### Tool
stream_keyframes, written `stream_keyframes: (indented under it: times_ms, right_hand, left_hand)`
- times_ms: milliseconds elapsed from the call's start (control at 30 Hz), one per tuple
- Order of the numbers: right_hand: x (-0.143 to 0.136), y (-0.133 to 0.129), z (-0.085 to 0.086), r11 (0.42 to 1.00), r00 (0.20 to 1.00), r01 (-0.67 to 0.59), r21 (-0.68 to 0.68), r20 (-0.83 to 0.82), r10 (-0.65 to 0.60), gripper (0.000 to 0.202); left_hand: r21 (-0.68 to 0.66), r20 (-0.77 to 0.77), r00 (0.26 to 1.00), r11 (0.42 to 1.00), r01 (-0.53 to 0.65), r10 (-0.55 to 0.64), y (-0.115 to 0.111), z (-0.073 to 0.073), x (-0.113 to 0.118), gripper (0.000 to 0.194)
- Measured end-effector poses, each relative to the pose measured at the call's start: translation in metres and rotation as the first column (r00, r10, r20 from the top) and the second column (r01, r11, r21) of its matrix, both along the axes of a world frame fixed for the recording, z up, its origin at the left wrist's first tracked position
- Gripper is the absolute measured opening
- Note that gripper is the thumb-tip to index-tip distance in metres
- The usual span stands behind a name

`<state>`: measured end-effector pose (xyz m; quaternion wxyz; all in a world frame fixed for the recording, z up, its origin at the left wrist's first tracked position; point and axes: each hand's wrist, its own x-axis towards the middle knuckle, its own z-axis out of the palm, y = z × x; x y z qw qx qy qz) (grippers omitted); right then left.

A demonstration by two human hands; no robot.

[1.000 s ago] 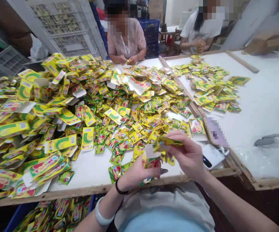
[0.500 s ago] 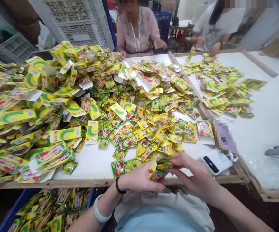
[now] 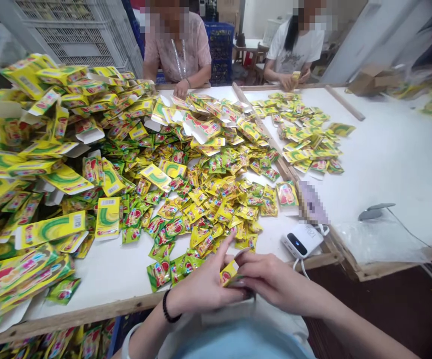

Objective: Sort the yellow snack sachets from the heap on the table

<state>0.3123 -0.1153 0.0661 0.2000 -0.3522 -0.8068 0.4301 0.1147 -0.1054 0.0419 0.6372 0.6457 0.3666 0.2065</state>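
A small yellow candy box (image 3: 229,273) is between my two hands at the table's near edge, mostly covered by fingers. My left hand (image 3: 205,283) grips it from the left, with the index finger stretched up. On the box's other side, my right hand (image 3: 275,279) pinches its end; whether the flap is fully closed is hidden. Just beyond my hands spreads a heap of small yellow and green candy packets (image 3: 216,199). Several green packets (image 3: 159,274) lie close to my left hand. Flat yellow boxes with open flaps (image 3: 51,229) pile up on the left.
A white power bank (image 3: 303,242) with a cable and a purple object (image 3: 313,202) lie by a wooden divider (image 3: 283,167). Two people sit across the table (image 3: 380,164). Below its near edge, a blue crate (image 3: 115,336) stands beside filled packages.
The view has swung to the right. My right hand has closed over the end of the box, where packets showed in its opening before. My left index finger has lifted.
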Motion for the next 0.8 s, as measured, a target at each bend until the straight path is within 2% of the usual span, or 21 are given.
stream_keyframes:
  times_ms: [33,67,100,133,167,200,233,267,300,367,400,433,467,533,600,733,800]
  right_hand:
    - [0.010,0.005,0.000,0.994,0.994,0.106,0.033,-0.018,-0.106,0.021]
    - [0.025,0.013,0.001,0.959,0.963,0.268,0.092,-0.031,-0.266,0.019]
    - [0.044,0.025,0.002,0.872,0.888,0.458,0.170,-0.041,-0.458,0.017]
    - [0.066,0.041,0.005,0.709,0.752,0.638,0.301,-0.048,-0.657,0.016]
    - [0.089,0.059,0.008,0.483,0.575,0.740,0.468,-0.066,-0.816,0.018]
    - [0.111,0.078,0.010,0.289,0.422,0.734,0.615,-0.080,-0.903,0.025]
    - [0.130,0.097,0.010,0.185,0.339,0.674,0.715,-0.077,-0.937,0.033]
    - [0.145,0.115,0.008,0.191,0.333,0.607,0.772,-0.028,-0.942,0.041]
    - [0.154,0.130,0.003,0.257,0.378,0.549,0.795,0.039,-0.925,0.043]
    - [0.157,0.153,-0.014,0.515,0.502,0.394,0.761,0.291,-0.814,0.047]
    - [0.152,0.159,-0.025,0.625,0.517,0.310,0.717,0.425,-0.743,0.048]
    - [0.145,0.163,-0.037,0.705,0.510,0.247,0.665,0.529,-0.678,0.048]
    - [0.136,0.165,-0.047,0.753,0.490,0.208,0.624,0.600,-0.633,0.046]
    - [0.120,0.164,-0.065,0.781,0.467,0.194,0.594,0.645,-0.605,0.038]
    - [0.108,0.159,-0.074,0.774,0.489,0.187,0.605,0.626,-0.607,0.030]
    - [0.100,0.148,-0.080,0.706,0.577,0.140,0.694,0.522,-0.628,0.020]
    - [0.098,0.142,-0.079,0.675,0.630,0.172,0.718,0.446,-0.635,0.018]
  left_hand:
    - [0.057,-0.001,0.999,0.998,-0.033,0.033,0.003,0.000,-0.001,0.096]
    - [0.134,-0.025,0.996,0.988,-0.081,0.085,0.007,0.000,-0.003,0.098]
    - [0.229,-0.065,0.986,0.964,-0.136,0.154,0.012,-0.001,-0.008,0.096]
    - [0.327,-0.111,0.966,0.927,-0.185,0.232,0.018,-0.003,-0.014,0.089]
    - [0.416,-0.153,0.939,0.882,-0.221,0.307,0.024,-0.007,-0.022,0.078]
    - [0.487,-0.192,0.909,0.841,-0.238,0.369,0.031,-0.011,-0.030,0.066]
    - [0.547,-0.230,0.880,0.803,-0.236,0.415,0.037,-0.016,-0.040,0.056]
    - [0.602,-0.273,0.850,0.770,-0.214,0.450,0.043,-0.023,-0.049,0.050]
    - [0.651,-0.322,0.816,0.738,-0.178,0.480,0.048,-0.029,-0.059,0.048]
    - [0.719,-0.421,0.740,0.690,-0.080,0.525,0.054,-0.044,-0.077,0.054]
    - [0.732,-0.460,0.710,0.680,-0.035,0.533,0.055,-0.051,-0.084,0.058]
    - [0.732,-0.489,0.692,0.681,-0.005,0.531,0.055,-0.057,-0.090,0.062]
    - [0.726,-0.505,0.685,0.688,0.008,0.525,0.054,-0.063,-0.095,0.063]
    - [0.710,-0.509,0.685,0.704,-0.008,0.521,0.051,-0.070,-0.102,0.057]
    - [0.699,-0.484,0.692,0.712,-0.063,0.536,0.048,-0.074,-0.104,0.047]
    - [0.662,-0.403,0.716,0.722,-0.203,0.570,0.044,-0.070,-0.103,0.040]
    - [0.643,-0.367,0.725,0.722,-0.255,0.583,0.043,-0.066,-0.102,0.039]
